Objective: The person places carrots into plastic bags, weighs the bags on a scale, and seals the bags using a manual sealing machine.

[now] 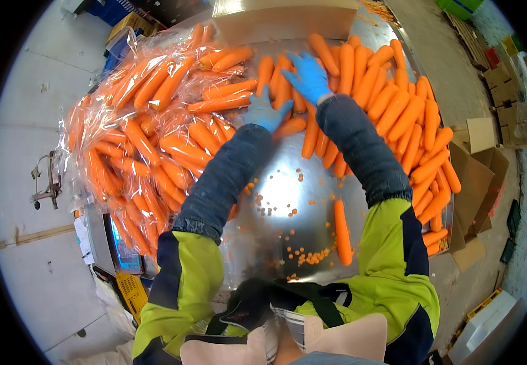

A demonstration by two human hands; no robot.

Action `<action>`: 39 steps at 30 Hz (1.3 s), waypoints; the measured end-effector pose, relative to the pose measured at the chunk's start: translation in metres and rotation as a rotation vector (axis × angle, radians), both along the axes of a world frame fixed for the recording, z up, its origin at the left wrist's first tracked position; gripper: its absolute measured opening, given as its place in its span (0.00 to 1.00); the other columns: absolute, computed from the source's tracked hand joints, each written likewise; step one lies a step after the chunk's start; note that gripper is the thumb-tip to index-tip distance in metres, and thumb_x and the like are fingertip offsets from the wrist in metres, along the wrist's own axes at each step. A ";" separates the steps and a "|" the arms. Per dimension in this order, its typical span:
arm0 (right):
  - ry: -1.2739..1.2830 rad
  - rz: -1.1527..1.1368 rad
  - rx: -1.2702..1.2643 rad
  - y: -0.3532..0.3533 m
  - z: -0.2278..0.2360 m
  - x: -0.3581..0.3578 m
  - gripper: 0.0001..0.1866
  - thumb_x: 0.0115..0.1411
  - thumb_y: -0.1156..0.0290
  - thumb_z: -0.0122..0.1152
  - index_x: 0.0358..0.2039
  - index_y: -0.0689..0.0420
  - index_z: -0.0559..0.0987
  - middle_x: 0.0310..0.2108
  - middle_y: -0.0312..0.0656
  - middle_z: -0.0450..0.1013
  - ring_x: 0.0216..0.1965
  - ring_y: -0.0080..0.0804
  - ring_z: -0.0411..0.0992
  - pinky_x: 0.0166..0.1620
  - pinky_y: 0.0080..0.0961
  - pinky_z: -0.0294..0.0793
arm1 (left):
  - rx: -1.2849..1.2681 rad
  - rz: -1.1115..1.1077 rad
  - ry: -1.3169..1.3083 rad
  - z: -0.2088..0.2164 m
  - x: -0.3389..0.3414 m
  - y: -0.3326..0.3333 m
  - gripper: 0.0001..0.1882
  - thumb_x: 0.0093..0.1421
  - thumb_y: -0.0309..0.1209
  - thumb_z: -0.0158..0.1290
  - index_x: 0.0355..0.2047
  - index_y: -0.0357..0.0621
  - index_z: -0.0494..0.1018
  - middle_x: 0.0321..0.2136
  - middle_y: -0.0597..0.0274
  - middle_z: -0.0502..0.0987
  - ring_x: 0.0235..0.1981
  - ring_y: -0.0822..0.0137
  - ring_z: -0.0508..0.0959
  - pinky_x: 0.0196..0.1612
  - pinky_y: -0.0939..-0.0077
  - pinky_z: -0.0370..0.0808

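Both my hands wear blue gloves and reach to the far middle of a shiny metal table (257,237). My left hand (267,112) lies open with thumb and fingers apart, against carrots (283,91) at the edge of the bagged ones. Beside it, further right and farther off, my right hand (308,77) is spread open over more loose carrots. A large heap of loose carrots (391,109) covers the table's right side. On the left lie many carrots in clear plastic bags (147,140). One carrot (342,233) rests alone near my right forearm.
Small orange carrot slices (312,257) are scattered over the near middle of the table. A cardboard box (284,21) stands at the far edge. Open cardboard boxes (479,182) sit off the right side. At the left are a blue screen (126,246) and a yellow crate (132,295).
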State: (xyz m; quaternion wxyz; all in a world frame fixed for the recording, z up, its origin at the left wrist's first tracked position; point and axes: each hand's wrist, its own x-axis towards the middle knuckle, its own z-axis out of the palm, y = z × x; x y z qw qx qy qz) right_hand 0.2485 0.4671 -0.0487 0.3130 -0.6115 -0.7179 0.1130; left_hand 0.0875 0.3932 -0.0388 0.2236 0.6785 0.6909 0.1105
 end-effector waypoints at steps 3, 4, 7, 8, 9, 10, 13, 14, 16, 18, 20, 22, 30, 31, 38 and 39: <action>-0.038 0.082 -0.262 0.058 -0.003 -0.011 0.38 0.51 0.39 0.59 0.60 0.42 0.68 0.59 0.49 0.62 0.60 0.50 0.61 0.56 0.51 0.65 | 0.038 -0.009 0.153 -0.001 0.016 -0.004 0.44 0.54 0.63 0.49 0.66 0.60 0.53 0.55 0.31 0.60 0.48 0.37 0.72 0.51 0.55 0.71; -0.046 0.106 -0.351 0.073 -0.006 -0.016 0.39 0.50 0.35 0.58 0.60 0.39 0.68 0.60 0.48 0.61 0.61 0.49 0.60 0.57 0.55 0.64 | 0.041 -0.005 0.164 -0.005 0.018 -0.003 0.43 0.54 0.63 0.48 0.66 0.61 0.54 0.54 0.32 0.60 0.47 0.36 0.73 0.51 0.54 0.71; -0.287 0.177 -0.481 0.098 -0.020 -0.028 0.45 0.42 0.28 0.59 0.61 0.31 0.66 0.62 0.46 0.60 0.63 0.48 0.58 0.58 0.61 0.60 | 0.075 0.018 0.047 -0.005 0.025 -0.010 0.43 0.55 0.58 0.52 0.66 0.54 0.53 0.54 0.31 0.58 0.49 0.35 0.70 0.52 0.54 0.70; -0.289 0.221 -0.519 0.105 -0.017 -0.034 0.50 0.36 0.27 0.62 0.61 0.31 0.66 0.62 0.44 0.60 0.63 0.47 0.59 0.59 0.58 0.61 | 0.150 0.043 -0.053 -0.010 0.031 -0.018 0.43 0.55 0.56 0.53 0.66 0.51 0.53 0.54 0.31 0.57 0.49 0.35 0.70 0.53 0.55 0.69; -0.311 0.240 -0.547 0.098 -0.021 -0.034 0.50 0.36 0.28 0.63 0.61 0.30 0.66 0.62 0.44 0.60 0.63 0.47 0.59 0.59 0.58 0.61 | 0.226 0.068 -0.151 -0.013 0.036 -0.027 0.44 0.55 0.54 0.55 0.66 0.48 0.52 0.54 0.31 0.56 0.50 0.35 0.69 0.53 0.55 0.69; -0.333 0.258 -0.575 0.090 -0.023 -0.032 0.49 0.36 0.28 0.63 0.61 0.30 0.66 0.62 0.44 0.61 0.63 0.47 0.59 0.59 0.57 0.61 | 0.126 0.112 -0.231 -0.015 0.040 -0.042 0.43 0.54 0.42 0.59 0.66 0.47 0.50 0.57 0.35 0.52 0.48 0.37 0.71 0.50 0.52 0.71; -0.370 0.338 -0.596 0.052 -0.023 -0.031 0.48 0.38 0.28 0.62 0.61 0.29 0.65 0.59 0.44 0.65 0.62 0.46 0.60 0.59 0.55 0.62 | 0.046 0.159 -0.252 -0.009 0.053 -0.091 0.44 0.54 0.42 0.58 0.66 0.48 0.48 0.56 0.36 0.52 0.48 0.37 0.71 0.49 0.52 0.71; -0.378 0.359 -0.610 0.031 -0.021 -0.028 0.48 0.38 0.28 0.62 0.61 0.29 0.66 0.58 0.43 0.66 0.61 0.46 0.61 0.59 0.55 0.62 | 0.001 0.164 -0.268 0.002 0.055 -0.110 0.44 0.55 0.43 0.58 0.66 0.48 0.47 0.55 0.37 0.52 0.47 0.37 0.71 0.48 0.53 0.72; -0.445 0.356 -0.590 -0.021 -0.006 -0.030 0.46 0.39 0.27 0.60 0.60 0.28 0.67 0.55 0.42 0.69 0.58 0.44 0.64 0.57 0.53 0.64 | -0.030 0.158 -0.305 0.011 0.053 -0.153 0.45 0.54 0.44 0.59 0.66 0.44 0.48 0.54 0.35 0.53 0.49 0.37 0.69 0.51 0.55 0.70; -0.426 0.388 -0.500 -0.070 -0.010 -0.027 0.44 0.40 0.27 0.59 0.59 0.29 0.68 0.53 0.41 0.70 0.57 0.44 0.64 0.55 0.52 0.65 | -0.025 0.135 -0.318 0.010 0.050 -0.198 0.45 0.54 0.44 0.60 0.65 0.42 0.49 0.53 0.35 0.53 0.50 0.38 0.68 0.53 0.57 0.69; -0.408 0.413 -0.414 -0.122 -0.007 -0.023 0.40 0.44 0.31 0.59 0.57 0.29 0.70 0.50 0.40 0.71 0.55 0.44 0.65 0.53 0.50 0.66 | 0.026 0.110 -0.313 0.001 0.047 -0.244 0.45 0.53 0.45 0.60 0.65 0.43 0.51 0.53 0.36 0.54 0.49 0.40 0.68 0.53 0.58 0.69; -0.406 0.388 -0.349 -0.164 -0.011 -0.016 0.37 0.47 0.34 0.59 0.57 0.30 0.71 0.50 0.40 0.71 0.55 0.43 0.65 0.54 0.47 0.66 | 0.026 0.045 -0.389 -0.001 0.040 -0.283 0.44 0.54 0.45 0.60 0.65 0.43 0.52 0.53 0.37 0.52 0.49 0.41 0.67 0.53 0.59 0.69; 0.277 0.158 -0.099 -0.329 0.043 0.070 0.24 0.56 0.67 0.62 0.55 0.52 0.73 0.46 0.45 0.70 0.49 0.41 0.69 0.52 0.31 0.68 | -0.078 -0.106 -0.409 -0.026 -0.028 -0.367 0.19 0.66 0.44 0.43 0.45 0.43 0.70 0.40 0.52 0.74 0.42 0.48 0.74 0.45 0.60 0.71; 0.257 0.036 -0.166 -0.362 0.056 0.078 0.23 0.57 0.69 0.61 0.54 0.54 0.73 0.44 0.44 0.71 0.47 0.40 0.71 0.50 0.29 0.70 | -0.224 0.105 -0.486 -0.003 -0.024 -0.369 0.18 0.64 0.43 0.47 0.46 0.42 0.70 0.40 0.52 0.74 0.42 0.52 0.74 0.45 0.64 0.72; 0.089 0.078 0.001 -0.461 0.032 0.105 0.28 0.54 0.73 0.63 0.57 0.52 0.70 0.46 0.44 0.69 0.47 0.43 0.68 0.49 0.32 0.69 | 0.239 -0.079 -0.268 0.017 0.017 -0.357 0.34 0.53 0.47 0.59 0.54 0.41 0.63 0.46 0.47 0.68 0.47 0.51 0.72 0.49 0.61 0.72; 0.062 0.059 0.030 -0.459 0.032 0.106 0.28 0.54 0.72 0.64 0.57 0.53 0.69 0.46 0.45 0.69 0.47 0.43 0.68 0.49 0.31 0.69 | 0.286 -0.108 -0.168 0.016 0.026 -0.348 0.37 0.52 0.47 0.61 0.56 0.41 0.61 0.47 0.47 0.68 0.48 0.50 0.72 0.49 0.60 0.71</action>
